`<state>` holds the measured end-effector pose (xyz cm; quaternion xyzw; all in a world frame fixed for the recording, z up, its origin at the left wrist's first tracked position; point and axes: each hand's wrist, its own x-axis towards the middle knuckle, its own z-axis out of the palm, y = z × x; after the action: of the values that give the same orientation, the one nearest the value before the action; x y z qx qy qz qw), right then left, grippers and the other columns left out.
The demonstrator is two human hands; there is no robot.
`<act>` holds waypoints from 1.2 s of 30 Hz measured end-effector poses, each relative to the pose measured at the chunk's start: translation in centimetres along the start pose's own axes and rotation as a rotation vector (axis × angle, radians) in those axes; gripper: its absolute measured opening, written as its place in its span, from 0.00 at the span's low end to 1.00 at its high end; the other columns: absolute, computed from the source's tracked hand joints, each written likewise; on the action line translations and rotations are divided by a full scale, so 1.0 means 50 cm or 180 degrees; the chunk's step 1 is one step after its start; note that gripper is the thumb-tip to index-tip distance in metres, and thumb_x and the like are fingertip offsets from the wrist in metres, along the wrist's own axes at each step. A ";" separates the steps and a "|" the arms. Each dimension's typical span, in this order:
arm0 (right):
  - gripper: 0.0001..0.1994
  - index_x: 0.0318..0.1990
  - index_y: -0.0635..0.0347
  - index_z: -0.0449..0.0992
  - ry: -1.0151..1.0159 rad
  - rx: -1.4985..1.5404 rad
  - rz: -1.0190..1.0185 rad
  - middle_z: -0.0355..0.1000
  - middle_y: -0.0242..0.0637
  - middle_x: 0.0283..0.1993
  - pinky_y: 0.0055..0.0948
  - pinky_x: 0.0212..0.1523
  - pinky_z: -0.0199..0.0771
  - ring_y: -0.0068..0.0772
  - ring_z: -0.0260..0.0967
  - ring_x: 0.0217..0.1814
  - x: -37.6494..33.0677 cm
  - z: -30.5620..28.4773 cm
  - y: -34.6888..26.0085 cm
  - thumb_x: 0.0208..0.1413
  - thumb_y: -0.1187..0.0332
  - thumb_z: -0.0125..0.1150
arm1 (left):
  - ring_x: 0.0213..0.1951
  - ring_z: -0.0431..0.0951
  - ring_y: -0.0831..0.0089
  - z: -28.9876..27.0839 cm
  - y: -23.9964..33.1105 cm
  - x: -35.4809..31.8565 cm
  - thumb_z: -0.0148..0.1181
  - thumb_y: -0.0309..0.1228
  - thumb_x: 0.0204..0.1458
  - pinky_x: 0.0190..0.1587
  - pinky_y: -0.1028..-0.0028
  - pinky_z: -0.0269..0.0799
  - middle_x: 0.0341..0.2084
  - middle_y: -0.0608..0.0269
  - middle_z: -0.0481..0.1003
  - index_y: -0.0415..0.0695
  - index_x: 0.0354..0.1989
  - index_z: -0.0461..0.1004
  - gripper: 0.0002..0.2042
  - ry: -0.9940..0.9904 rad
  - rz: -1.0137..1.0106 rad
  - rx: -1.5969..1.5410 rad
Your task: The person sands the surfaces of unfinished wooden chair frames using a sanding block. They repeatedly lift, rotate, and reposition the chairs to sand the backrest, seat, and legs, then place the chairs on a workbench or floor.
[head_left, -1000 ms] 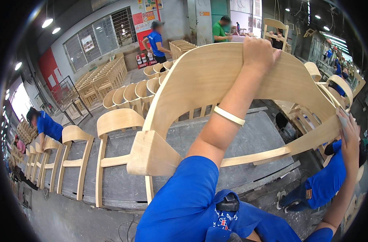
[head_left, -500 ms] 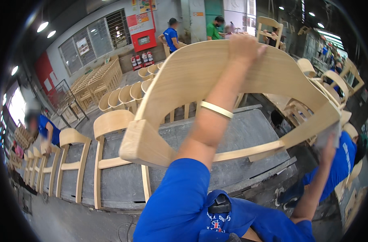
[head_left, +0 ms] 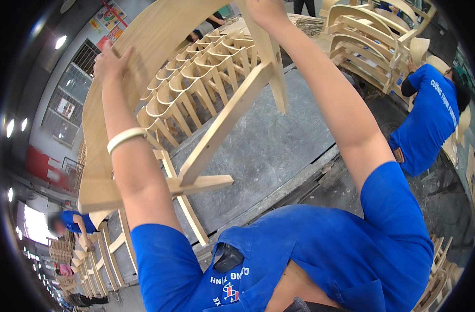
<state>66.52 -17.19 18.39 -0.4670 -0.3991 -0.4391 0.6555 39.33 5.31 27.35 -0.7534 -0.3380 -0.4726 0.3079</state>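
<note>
Gripping chair frame (head_left: pixel 159 78): left hand (head_left: pixel 111 61), right hand (head_left: pixel 263 9) closed.

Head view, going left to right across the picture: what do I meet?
Seated co-worker in blue → left hand on the curved chair back → right hand on the chair leg → bent-over co-worker in blue.

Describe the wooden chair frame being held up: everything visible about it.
The chair frame is pale, unfinished-looking wood: a broad curved backrest panel, slanted rails and thin legs joined beneath. It is lifted off the grey platform and tilted, the curved panel toward the upper left. The left hand presses on the panel's outer face; the right hand grips a leg near the top edge. Nothing else visibly touches it.
</note>
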 end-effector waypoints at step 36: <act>0.16 0.56 0.62 0.69 -0.2773 0.0540 0.0869 0.72 0.41 0.49 0.33 0.51 0.68 0.34 0.69 0.49 -0.035 -0.209 -0.467 0.65 0.65 0.50 | 0.21 0.62 0.61 -0.158 -0.020 -0.260 0.29 0.42 0.62 0.51 0.60 0.63 0.12 0.60 0.60 0.42 0.12 0.60 0.27 0.0616 0.0846 -0.4761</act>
<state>45.02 -31.07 20.32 -0.6010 -0.6067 -0.0775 0.5145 30.31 -3.13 18.42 -0.7508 0.1938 -0.5984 -0.2015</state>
